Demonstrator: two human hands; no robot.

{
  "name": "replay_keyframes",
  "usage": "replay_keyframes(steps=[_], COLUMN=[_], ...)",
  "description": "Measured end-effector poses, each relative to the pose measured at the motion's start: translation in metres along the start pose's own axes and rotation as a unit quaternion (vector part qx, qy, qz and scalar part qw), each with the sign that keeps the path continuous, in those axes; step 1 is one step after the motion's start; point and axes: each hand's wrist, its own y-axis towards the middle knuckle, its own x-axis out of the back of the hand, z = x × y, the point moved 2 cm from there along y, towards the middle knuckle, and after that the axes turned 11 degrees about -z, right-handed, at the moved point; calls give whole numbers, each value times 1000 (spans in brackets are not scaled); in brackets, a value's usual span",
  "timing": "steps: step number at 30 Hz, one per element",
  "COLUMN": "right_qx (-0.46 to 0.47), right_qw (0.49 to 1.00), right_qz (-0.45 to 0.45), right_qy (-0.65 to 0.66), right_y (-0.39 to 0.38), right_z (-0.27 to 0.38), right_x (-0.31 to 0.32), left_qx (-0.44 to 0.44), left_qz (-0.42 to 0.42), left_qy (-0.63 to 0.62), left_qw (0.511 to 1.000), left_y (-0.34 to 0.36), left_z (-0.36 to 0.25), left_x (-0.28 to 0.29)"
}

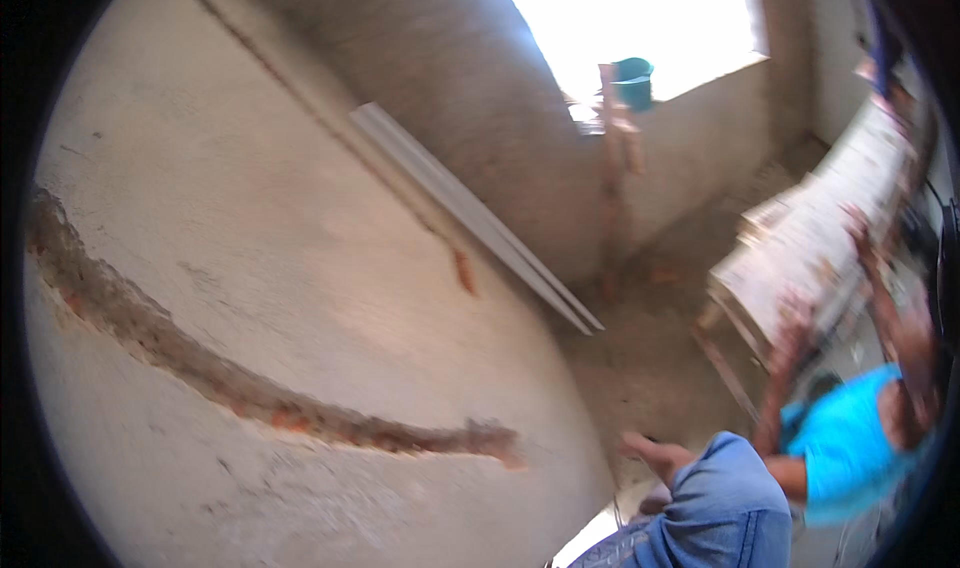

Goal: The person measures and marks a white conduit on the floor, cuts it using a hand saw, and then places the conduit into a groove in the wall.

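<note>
Neither of my hands shows in the head view. At the right, a person in a bright cyan shirt [850, 458] stretches both bare arms upward. That person's hands [793, 326] lie on the near part of a long, whitish board or plank platform [815, 238]; motion blurs the fingers. Farther along, at the board's other end, another person's hand [898, 98] and dark blue clothing show in part. A bent leg in blue jeans [735, 498] fills the lower middle, with a foot [650, 453] reaching left; whose leg it is, I cannot tell.
A pale plastered wall [330, 298] with a rough chiselled groove [250, 393] fills the left. Long light-coloured strips [475, 218] lean against it. At the back, a green bucket [632, 83] stands by a bright window opening [640, 18], beside an upright timber post [610, 178].
</note>
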Motion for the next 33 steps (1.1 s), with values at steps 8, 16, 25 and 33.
replay_keyframes(steps=[8, 16, 25, 33], right_qx=[207, -30, -102, 186], right_qw=[832, 742, 822, 686], right_qz=[-132, -94, -416, -480], right_qy=[-497, -664, -375, -515], right_y=[-120, -389, -568, -700], right_z=[10, -165, -164, -279], right_x=[-56, 206, 201, 347], left_qx=[-7, -74, -127, -143], left_qz=[-13, 123, 139, 238], left_qy=[320, 537, 705, 824], left_qw=[947, 832, 684, 494], left_y=[-16, -22, -13, -32], left_z=[131, 159, 197, 374], left_x=[106, 52, -8, -118])
